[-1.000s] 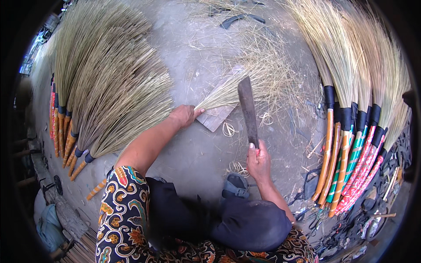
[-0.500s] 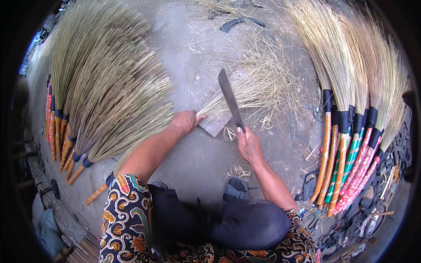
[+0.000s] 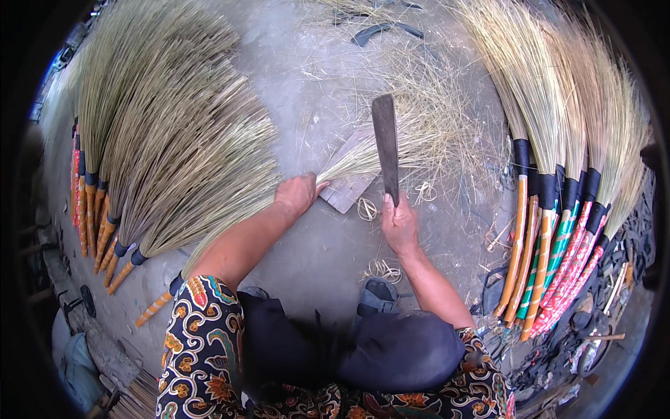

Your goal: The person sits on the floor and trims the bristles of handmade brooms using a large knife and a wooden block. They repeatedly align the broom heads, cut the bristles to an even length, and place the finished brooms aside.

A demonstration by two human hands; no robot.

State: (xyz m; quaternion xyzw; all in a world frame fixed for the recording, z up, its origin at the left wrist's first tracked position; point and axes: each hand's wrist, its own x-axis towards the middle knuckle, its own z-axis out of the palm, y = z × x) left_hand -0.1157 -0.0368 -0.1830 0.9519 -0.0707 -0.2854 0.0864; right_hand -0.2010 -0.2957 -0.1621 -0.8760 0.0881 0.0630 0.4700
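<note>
My left hand [image 3: 299, 194] is closed around the near end of a bundle of broom straw [image 3: 354, 158]. The straw fans out to the right across a small wooden board [image 3: 343, 194] lying on the floor. In my right hand [image 3: 400, 227] is a machete [image 3: 386, 140], gripped at its lower end with the long dark blade pointing up and away. The blade passes in front of the bundle; whether it touches the straw I cannot tell. My fingers hide the bundle's gripped end.
Finished brooms [image 3: 167, 133] are stacked at the left, and several more with wrapped handles [image 3: 551, 258] lie at the right. Loose straw trimmings [image 3: 433, 105] cover the floor beyond the board. Coiled strips [image 3: 382, 271] and a dark curved strip [image 3: 387, 32] lie about.
The machete has swung from leaning left to nearly upright, its tip moving right and away, with its broad side now showing. My left hand has barely moved and keeps its hold.
</note>
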